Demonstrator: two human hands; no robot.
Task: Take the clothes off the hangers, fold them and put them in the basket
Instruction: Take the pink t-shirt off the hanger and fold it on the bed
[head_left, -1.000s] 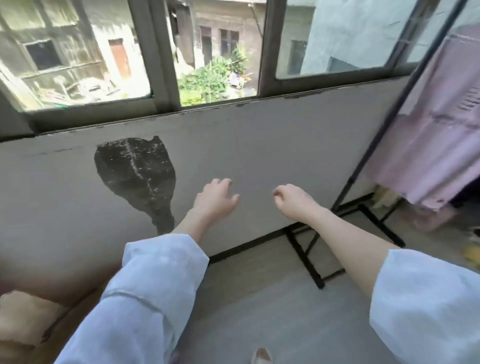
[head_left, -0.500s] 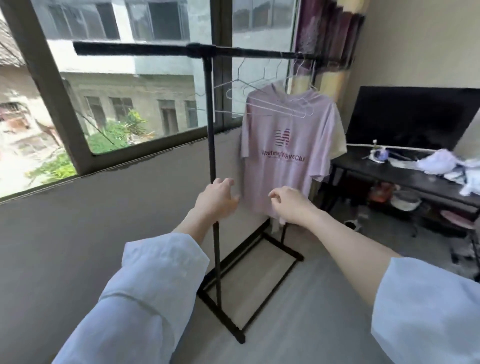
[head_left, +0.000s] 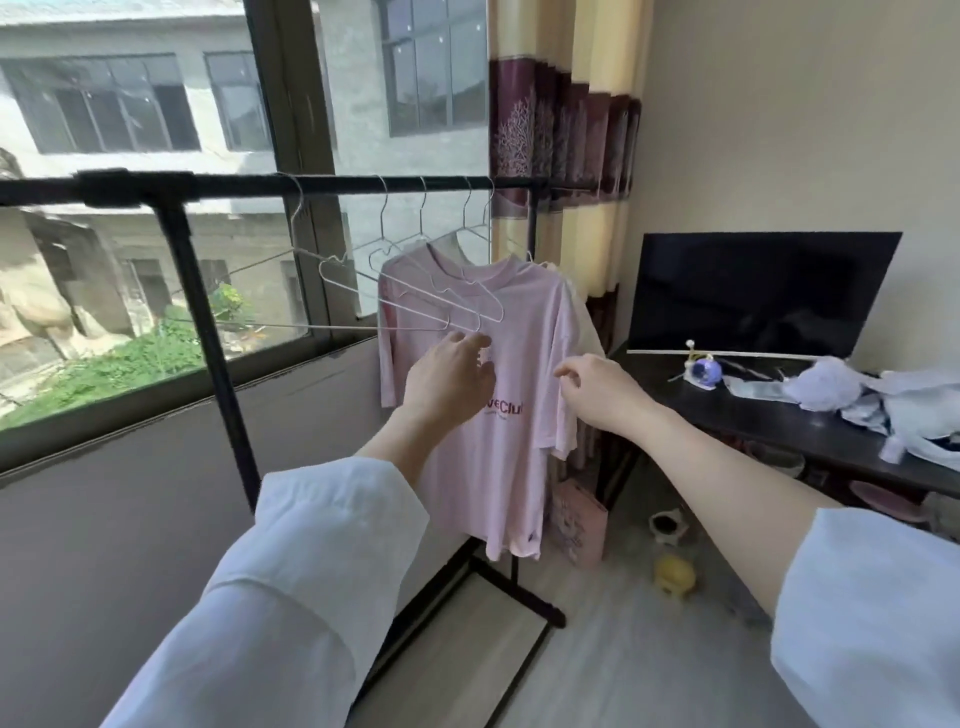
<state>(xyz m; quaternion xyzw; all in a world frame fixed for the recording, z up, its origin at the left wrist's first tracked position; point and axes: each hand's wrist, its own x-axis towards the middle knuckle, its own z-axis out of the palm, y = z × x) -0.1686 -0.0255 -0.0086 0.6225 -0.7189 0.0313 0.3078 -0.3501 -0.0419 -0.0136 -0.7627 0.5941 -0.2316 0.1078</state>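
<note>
Pink cotton-looking t-shirt hanging on a wire hanger from the black rail of the garment rack, toward the rail's right end, just before the curtain

Far left: window giving onto outside buildings and greenery; grey wall below the sill

Left of the shirt: several bare wire hangers crowding the same rail, overlapping the shirt's left shoulder

Left hand reaching in front of the shirt's chest, fingers loosely spread, gripping nothing; contact with the cloth not determinable

Right hand hovering by the shirt's right sleeve, fingers slightly curled, thumb and forefinger near each other but holding nothing

Pale second garment showing just behind the pink one

Handling, as judged: light, soft, limp fabric, likely draping and sliding freely off smooth wire; no fragility. Best hold judged to be at the shoulders or collar, one hand steadying the hanger hook while the other is drawing the neck opening over the hanger's end. Risk of neighbouring empty hangers tangling or swinging

Right: dark low table carrying a black screen, a small purple ornament and a heap of white cloth

Below: pale plank floor with a small yellow object and a pink bag near the rack's foot

Basket not in view; folding surface not identifiable
</note>
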